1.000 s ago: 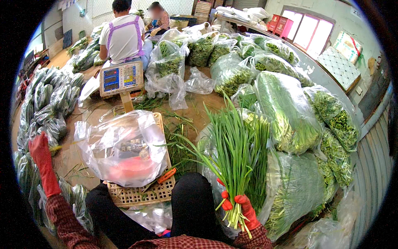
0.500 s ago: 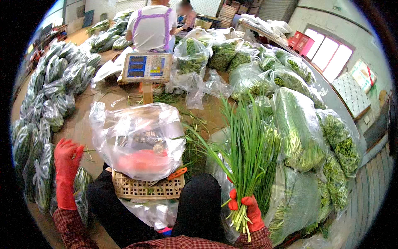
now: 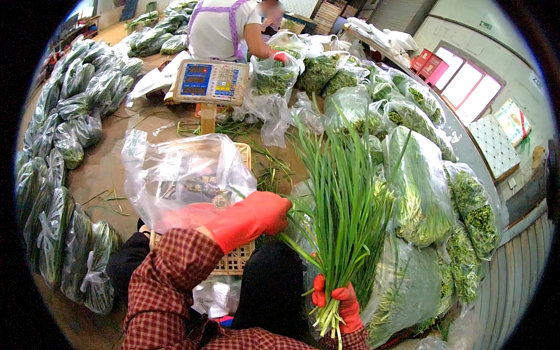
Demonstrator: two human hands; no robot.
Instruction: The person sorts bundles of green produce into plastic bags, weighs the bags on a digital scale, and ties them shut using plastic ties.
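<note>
My right hand (image 3: 347, 306), in a red rubber glove, is closed around the pale stem ends of a bunch of garlic chives (image 3: 338, 192). The long green leaves stand upright and fan out above it. My left hand (image 3: 265, 213), gloved the same way, reaches across to the left edge of the leaves. Its fingers are curled; what they pinch, if anything, is hidden. Under my left forearm a clear plastic bag (image 3: 181, 169) lies spread over a tan plastic basket (image 3: 236, 259).
A digital scale display (image 3: 210, 81) stands on a post behind the basket. Bagged greens (image 3: 420, 186) are piled to the right, and more bagged bundles (image 3: 64, 233) line the left. A co-worker (image 3: 219, 29) in a white top reaches toward a bag ahead.
My left hand has swung from the far left across the basket to the chive leaves. The right hand keeps its grip. The co-worker has leaned right, an arm now at a bag.
</note>
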